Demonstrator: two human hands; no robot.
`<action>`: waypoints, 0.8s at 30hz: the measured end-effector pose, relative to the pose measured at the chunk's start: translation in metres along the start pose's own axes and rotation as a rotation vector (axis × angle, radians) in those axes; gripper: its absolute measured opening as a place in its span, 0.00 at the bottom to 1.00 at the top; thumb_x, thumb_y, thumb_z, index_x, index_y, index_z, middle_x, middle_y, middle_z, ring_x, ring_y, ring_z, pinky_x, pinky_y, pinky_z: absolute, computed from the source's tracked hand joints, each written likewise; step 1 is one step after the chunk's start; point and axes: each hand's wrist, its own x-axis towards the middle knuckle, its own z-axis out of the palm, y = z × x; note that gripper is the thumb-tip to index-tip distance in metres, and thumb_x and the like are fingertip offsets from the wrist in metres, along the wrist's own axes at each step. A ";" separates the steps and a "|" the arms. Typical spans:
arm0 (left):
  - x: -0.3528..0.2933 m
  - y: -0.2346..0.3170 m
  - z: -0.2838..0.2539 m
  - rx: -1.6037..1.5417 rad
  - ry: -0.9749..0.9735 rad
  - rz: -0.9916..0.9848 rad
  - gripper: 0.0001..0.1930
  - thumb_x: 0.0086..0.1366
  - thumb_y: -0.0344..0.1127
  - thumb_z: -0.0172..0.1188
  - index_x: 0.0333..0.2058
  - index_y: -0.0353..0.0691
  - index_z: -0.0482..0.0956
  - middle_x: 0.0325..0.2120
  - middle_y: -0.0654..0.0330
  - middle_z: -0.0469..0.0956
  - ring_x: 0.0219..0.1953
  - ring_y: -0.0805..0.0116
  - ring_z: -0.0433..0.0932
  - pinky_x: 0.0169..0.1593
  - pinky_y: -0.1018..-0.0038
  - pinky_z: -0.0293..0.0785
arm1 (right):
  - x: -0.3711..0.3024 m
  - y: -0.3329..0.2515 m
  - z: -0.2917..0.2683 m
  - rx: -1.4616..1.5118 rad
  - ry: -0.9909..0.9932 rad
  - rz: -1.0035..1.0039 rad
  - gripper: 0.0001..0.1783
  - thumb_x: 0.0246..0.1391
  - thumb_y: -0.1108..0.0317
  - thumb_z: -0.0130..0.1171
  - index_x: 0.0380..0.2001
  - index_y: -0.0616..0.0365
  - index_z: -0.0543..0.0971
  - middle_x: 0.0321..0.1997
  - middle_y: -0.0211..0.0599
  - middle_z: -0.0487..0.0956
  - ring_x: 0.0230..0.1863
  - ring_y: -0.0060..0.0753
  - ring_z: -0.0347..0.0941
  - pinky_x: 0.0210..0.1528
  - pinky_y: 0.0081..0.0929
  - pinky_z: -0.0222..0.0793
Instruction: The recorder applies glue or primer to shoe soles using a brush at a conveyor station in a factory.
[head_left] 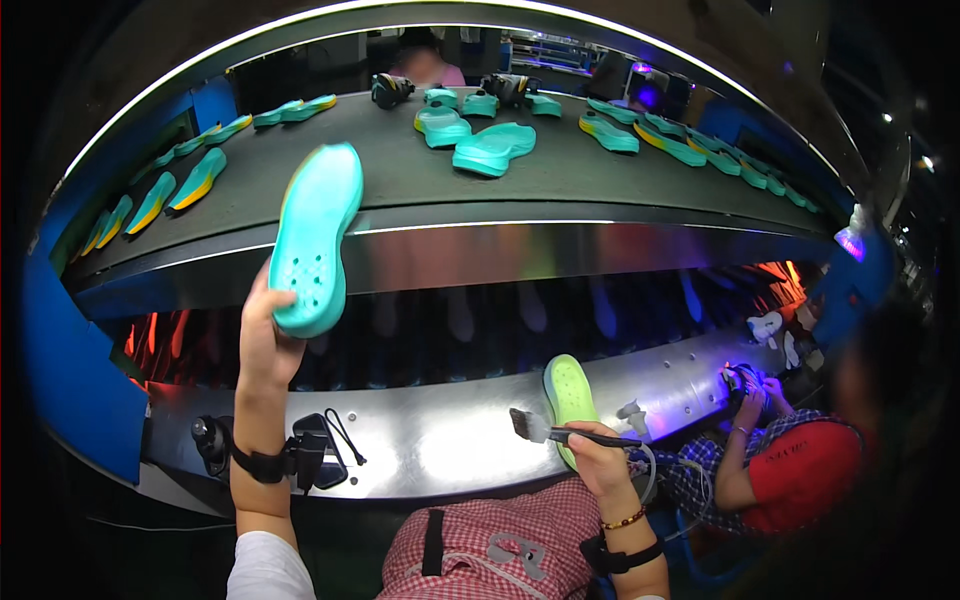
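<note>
Our left hand (272, 335) is gripping a long teal moulded shoe sole (322, 225) by its near end, thumb pressing on the face beside a cluster of round holes; the fingers are mostly hiding behind. Our right hand (600, 462) is gripping the black handle of a flat, dark-bristled brush (556, 434).

Stage of work, as we are judging it: the teal sole is already up in the hand at left, showing in front of the near edge of the broad dark conveyor belt (400, 185); letting it go is not yet done. The brush is standing well apart from it, so we are seeing no contact. Whether its face is carrying any coating, we cannot tell. A yellow-green holed shoe sole (570, 388) is lying on the shiny metal tabletop (400, 440), right of centre, the brush crossing in front of it; whether they are touching, or that sole is finished, we cannot tell. More teal soles, some with yellow sides (493, 150), are resting on the belt, left, middle and right.

Orientation: the teal sole's long axis is running near to far, its holed end pointing near, its plain end pointing far and leaning right. The yellow-green one is also running near to far, holes at the far end, leaning slightly left.
</note>
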 end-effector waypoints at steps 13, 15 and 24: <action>-0.146 -0.167 0.019 -0.975 -0.244 -0.835 0.43 0.59 0.70 0.36 0.62 0.42 0.55 0.59 0.49 0.61 0.59 0.48 0.62 0.62 0.52 0.56 | 0.012 0.017 0.041 -0.098 -0.084 0.085 0.12 0.46 0.78 0.61 0.38 0.68 0.78 0.35 0.38 0.80 0.38 0.24 0.74 0.45 0.19 0.69; -0.153 -0.173 0.033 -0.782 -0.196 -0.923 0.48 0.55 0.77 0.25 0.61 0.44 0.56 0.57 0.47 0.63 0.56 0.48 0.65 0.59 0.51 0.60 | 0.016 0.022 0.046 -0.179 -0.048 0.141 0.12 0.47 0.78 0.60 0.38 0.68 0.78 0.36 0.38 0.80 0.39 0.25 0.74 0.46 0.20 0.68; -0.159 -0.195 0.076 -0.612 0.205 -0.811 0.41 0.61 0.71 0.22 0.54 0.43 0.64 0.48 0.52 0.71 0.49 0.58 0.71 0.54 0.60 0.67 | 0.041 0.027 0.077 -0.735 -0.089 -0.191 0.09 0.46 0.74 0.63 0.34 0.61 0.80 0.33 0.38 0.80 0.37 0.28 0.75 0.42 0.21 0.70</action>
